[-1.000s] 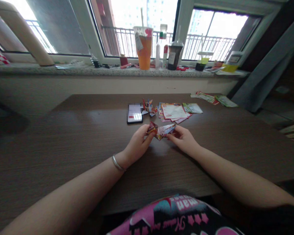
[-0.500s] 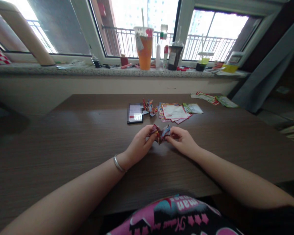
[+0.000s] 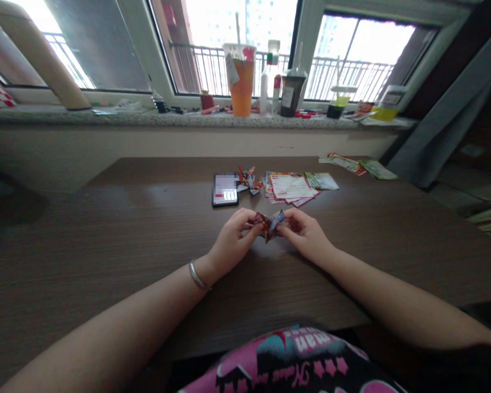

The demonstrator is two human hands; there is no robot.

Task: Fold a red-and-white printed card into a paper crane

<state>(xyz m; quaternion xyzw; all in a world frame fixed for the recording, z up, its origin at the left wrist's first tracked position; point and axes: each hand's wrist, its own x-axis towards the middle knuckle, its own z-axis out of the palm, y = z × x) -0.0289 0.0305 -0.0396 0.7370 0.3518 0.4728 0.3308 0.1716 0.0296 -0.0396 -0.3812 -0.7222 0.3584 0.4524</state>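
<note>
A small folded piece of colourful printed paper (image 3: 270, 224) sits between both my hands just above the dark wooden table (image 3: 106, 234). My left hand (image 3: 231, 243), with a silver bangle on its wrist, pinches the paper's left end. My right hand (image 3: 305, 233) pinches the right end, fingers curled close together. The two hands nearly touch over the paper. Part of the paper is hidden by my fingers.
Behind my hands lie a phone (image 3: 225, 189), a few folded paper figures (image 3: 249, 179) and a stack of printed paper sheets (image 3: 292, 187). More leaflets (image 3: 354, 165) lie at the far right. Drink cups (image 3: 241, 79) and bottles line the windowsill.
The paper, stretched wide between my hands a second ago, is now squeezed narrower. My right hand has moved left toward my left hand.
</note>
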